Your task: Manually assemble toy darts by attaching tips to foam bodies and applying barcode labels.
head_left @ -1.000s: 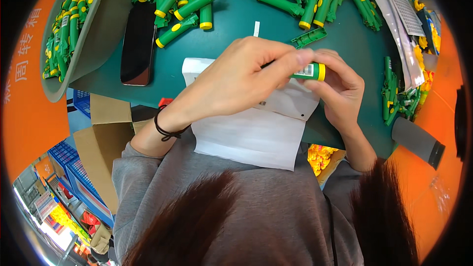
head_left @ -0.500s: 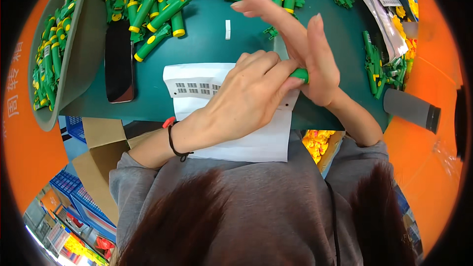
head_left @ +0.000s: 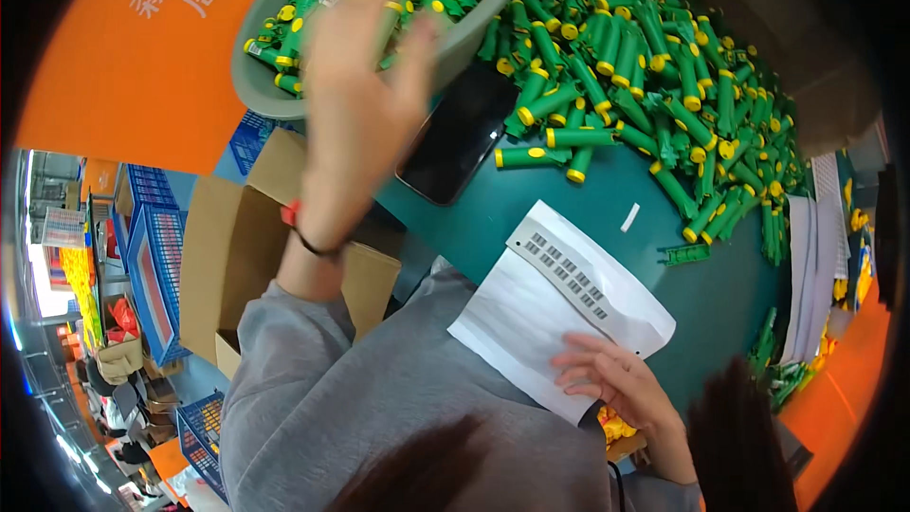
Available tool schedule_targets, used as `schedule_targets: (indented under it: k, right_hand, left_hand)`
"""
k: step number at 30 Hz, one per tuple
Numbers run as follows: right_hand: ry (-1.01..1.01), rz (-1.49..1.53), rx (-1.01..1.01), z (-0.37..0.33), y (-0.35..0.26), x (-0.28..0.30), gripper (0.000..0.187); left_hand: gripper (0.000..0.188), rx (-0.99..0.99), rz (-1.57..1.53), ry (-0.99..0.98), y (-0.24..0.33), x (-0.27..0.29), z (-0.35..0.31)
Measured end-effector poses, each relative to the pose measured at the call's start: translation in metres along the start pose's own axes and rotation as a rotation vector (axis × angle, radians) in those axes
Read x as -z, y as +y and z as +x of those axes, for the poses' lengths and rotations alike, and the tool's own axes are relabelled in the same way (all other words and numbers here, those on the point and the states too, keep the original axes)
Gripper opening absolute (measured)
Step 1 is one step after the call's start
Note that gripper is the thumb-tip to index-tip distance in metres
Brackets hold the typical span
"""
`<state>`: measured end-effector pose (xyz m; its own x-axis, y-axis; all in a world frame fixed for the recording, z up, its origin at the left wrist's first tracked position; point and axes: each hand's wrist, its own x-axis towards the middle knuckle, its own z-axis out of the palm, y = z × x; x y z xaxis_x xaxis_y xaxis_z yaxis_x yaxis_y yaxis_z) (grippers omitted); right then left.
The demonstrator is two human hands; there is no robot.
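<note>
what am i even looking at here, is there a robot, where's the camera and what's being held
There's no robot: these are a person's own bare hands, seen from above by a wide fisheye camera worn on the head, so straight edges look bent.

On the dark green tabletop lies a big pile of green tubes with yellow ends, plus a black rectangular phone and a small white slip. A creased white paper sheet reaches past the near edge.

The left hand is over a grey rounded tub full of similar tubes; it's blurred, so I can't tell whether it holds one. The right hand is by the sheet, fingers loosely bent, nothing visible in its grasp.
</note>
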<state>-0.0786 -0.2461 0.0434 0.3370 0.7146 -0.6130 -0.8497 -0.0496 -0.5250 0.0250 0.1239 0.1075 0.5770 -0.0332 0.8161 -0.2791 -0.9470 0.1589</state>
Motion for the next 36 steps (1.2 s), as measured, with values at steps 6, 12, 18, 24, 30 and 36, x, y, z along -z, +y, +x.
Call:
schedule_targets:
  k: [6, 12, 18, 24, 30, 36]
  right_hand:
    - [0.369, 0.142, 0.418, 0.031, 0.01, 0.013, 0.048]
    - [0.52, 0.173, 0.571, 0.048, -0.012, 0.024, 0.035]
    - [0.484, 0.059, 0.645, 0.042, -0.021, 0.002, 0.036]
    - [0.499, -0.031, 0.612, 0.042, -0.013, 0.009, 0.038]
    - [0.497, -0.058, 0.657, 0.043, -0.013, 0.009, 0.04]
    - [0.481, 0.034, 0.598, 0.041, -0.015, 0.011, 0.039]
  left_hand:
    - [0.034, -0.017, -0.777, -0.55, 0.103, -0.05, -0.086]
    - [0.035, 0.027, -0.874, -0.518, 0.119, -0.06, -0.098]
    - [0.036, -0.051, -0.709, -0.44, 0.132, -0.062, -0.104]
    - [0.034, -0.071, -0.611, -0.38, 0.146, -0.06, -0.108]
    - [0.033, -0.133, -0.573, -0.219, 0.147, -0.068, -0.115]
    - [0.028, -0.135, -0.662, -0.22, 0.15, -0.075, -0.115]
